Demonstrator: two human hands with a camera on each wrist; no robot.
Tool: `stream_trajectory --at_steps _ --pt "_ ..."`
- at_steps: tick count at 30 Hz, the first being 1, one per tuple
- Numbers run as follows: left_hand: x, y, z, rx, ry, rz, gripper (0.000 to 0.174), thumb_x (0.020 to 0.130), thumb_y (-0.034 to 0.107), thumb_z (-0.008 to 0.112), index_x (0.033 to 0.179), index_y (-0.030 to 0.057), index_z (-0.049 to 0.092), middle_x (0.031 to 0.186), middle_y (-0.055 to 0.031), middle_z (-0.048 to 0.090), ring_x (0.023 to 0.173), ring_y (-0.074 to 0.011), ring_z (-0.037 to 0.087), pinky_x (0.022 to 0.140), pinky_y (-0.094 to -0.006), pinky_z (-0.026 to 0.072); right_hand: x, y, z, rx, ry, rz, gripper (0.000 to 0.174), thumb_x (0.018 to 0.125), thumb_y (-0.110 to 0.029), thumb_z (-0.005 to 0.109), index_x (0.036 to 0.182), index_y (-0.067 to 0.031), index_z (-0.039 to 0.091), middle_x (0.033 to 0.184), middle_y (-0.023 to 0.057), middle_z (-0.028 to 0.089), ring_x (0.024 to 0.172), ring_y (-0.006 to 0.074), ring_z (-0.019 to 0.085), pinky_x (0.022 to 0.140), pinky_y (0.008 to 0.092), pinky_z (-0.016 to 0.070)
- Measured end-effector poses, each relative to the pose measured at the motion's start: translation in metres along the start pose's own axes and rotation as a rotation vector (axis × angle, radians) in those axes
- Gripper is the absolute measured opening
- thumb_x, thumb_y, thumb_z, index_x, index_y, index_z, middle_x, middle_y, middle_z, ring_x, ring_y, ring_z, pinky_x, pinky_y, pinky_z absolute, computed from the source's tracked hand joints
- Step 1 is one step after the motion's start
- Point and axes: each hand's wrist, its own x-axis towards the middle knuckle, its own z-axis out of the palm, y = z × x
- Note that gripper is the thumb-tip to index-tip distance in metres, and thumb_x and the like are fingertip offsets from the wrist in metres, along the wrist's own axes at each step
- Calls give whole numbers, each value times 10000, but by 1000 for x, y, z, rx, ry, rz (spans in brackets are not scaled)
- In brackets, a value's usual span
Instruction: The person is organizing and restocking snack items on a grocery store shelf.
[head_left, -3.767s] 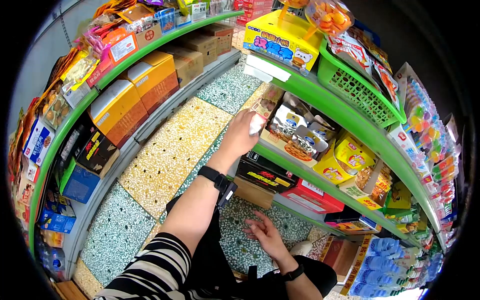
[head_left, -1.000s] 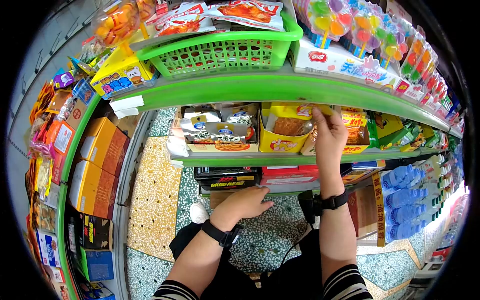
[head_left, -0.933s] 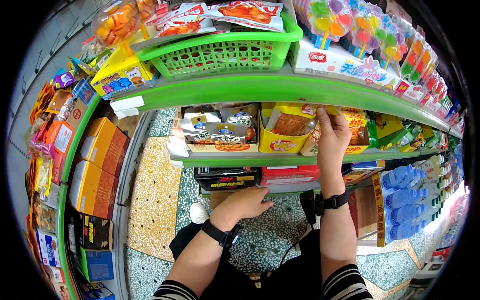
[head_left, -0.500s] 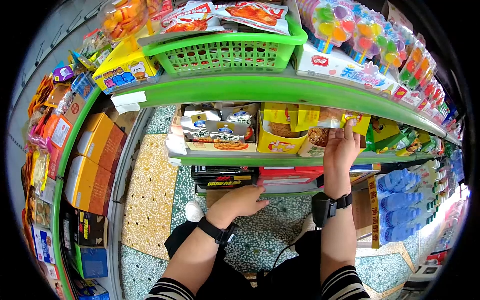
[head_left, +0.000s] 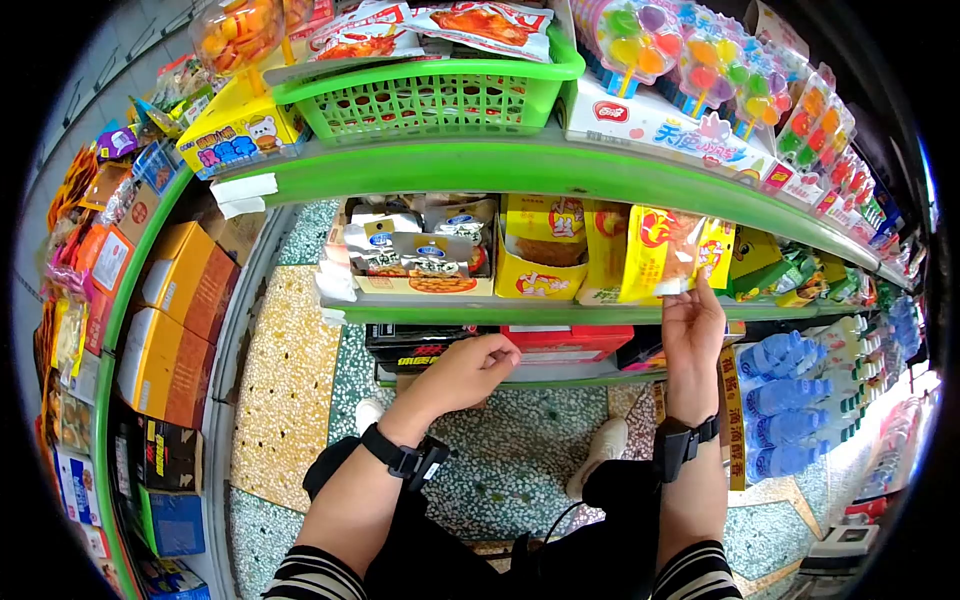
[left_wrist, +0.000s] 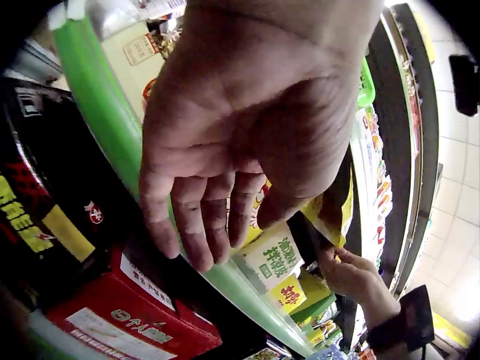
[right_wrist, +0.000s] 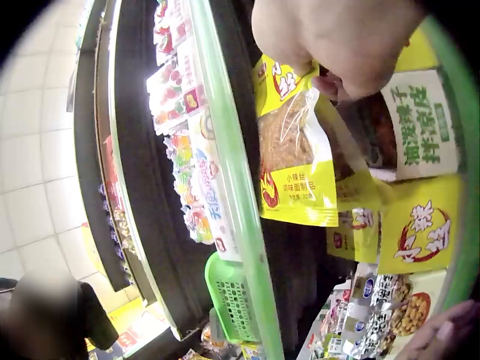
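Note:
My right hand [head_left: 693, 325] pinches a yellow snack bag [head_left: 660, 252] with a clear window by its lower right edge, in front of the middle shelf. The right wrist view shows the bag [right_wrist: 289, 161] with brown shredded food inside and fingers gripping one end. Just left stand yellow packs in an open yellow box [head_left: 540, 275]. My left hand [head_left: 462, 375] hangs before the lower shelf holding nothing; in the left wrist view the left hand [left_wrist: 240, 135] shows its palm with loosely bent fingers.
Left of the yellow box stands a carton of silver packs [head_left: 425, 260]. Above runs a green shelf edge [head_left: 480, 165] bearing a green basket [head_left: 430, 100] and lollipops. Below are a red box [head_left: 570, 342] and black cartons. Bottled water [head_left: 785, 400] stands at right, another shelf at left.
My right hand has drawn the yellow bag out from the yellow packs, rightward and toward me. My left hand, at the shelf's left end holding something small and white-pink earlier, is now lower and holds nothing.

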Motion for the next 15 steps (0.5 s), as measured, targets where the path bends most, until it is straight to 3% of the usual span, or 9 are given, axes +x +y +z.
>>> stream_trajectory --at_steps 3,5,6,7,9,10,11,13,15 --pt "1 -2 1 -146 -40 -10 231 971 204 542 1031 -9 607 933 -74 671 867 -151 646 782 -287 508 -10 -16 -19 -98 49 -25 346 977 -140 511 1264 45 461 1241 160 584 1159 268 561 1024 413 438" --pt "-1 8 2 -222 -52 -40 236 996 209 505 1044 2 608 983 -49 661 908 -139 632 811 -269 502 -24 -21 -27 -120 1 83 328 985 -154 494 1259 24 477 1233 146 592 1135 260 580 1002 410 460" --pt "-3 17 2 -277 -55 -113 255 1001 239 494 1077 17 597 1042 -54 647 962 -143 615 845 -283 495 -33 -23 -36 -163 -4 153 301 982 -153 490 1236 6 506 1184 120 617 1056 236 617 936 383 500" --pt "-1 19 5 -360 -38 -130 269 1003 255 488 1093 22 589 1070 -56 639 987 -147 607 856 -288 490 -41 -23 -42 -147 -32 208 357 972 -157 506 1295 -12 465 1238 106 589 1084 216 600 941 361 496" --pt "1 20 12 -522 -1 -169 299 1008 288 476 1127 32 574 1127 -61 622 1036 -154 591 879 -298 481 -53 -22 -53 -93 -229 316 328 971 -168 516 1271 -39 491 1138 64 619 981 161 618 841 293 517" --pt "2 19 16 -574 -29 -174 363 1011 355 455 1177 44 542 1174 -63 597 1074 -162 570 903 -320 468 -64 -21 -39 -171 -96 317 301 969 -175 527 1239 -41 512 1058 38 624 904 125 608 765 257 511" --pt "3 19 21 -634 -26 -178 386 1012 377 442 1184 45 537 1173 -64 596 1068 -167 574 905 -324 468 -65 -19 -46 -155 -187 347 299 967 -174 534 1229 -30 515 1050 40 631 874 111 611 746 233 507" --pt "5 17 33 -751 -17 -188 430 1014 420 416 1196 46 526 1171 -66 596 1056 -178 580 908 -332 468 -71 -20 -41 -36 -379 462 289 969 -159 530 1222 -19 515 1055 45 638 802 68 596 662 181 472" --pt "7 15 39 -829 -75 -139 493 1007 472 385 1246 58 508 1190 -68 593 1078 -190 576 919 -344 463 -85 -21 -29 -159 -286 472 268 970 -120 517 1207 4 540 1077 69 656 741 30 573 572 143 402"
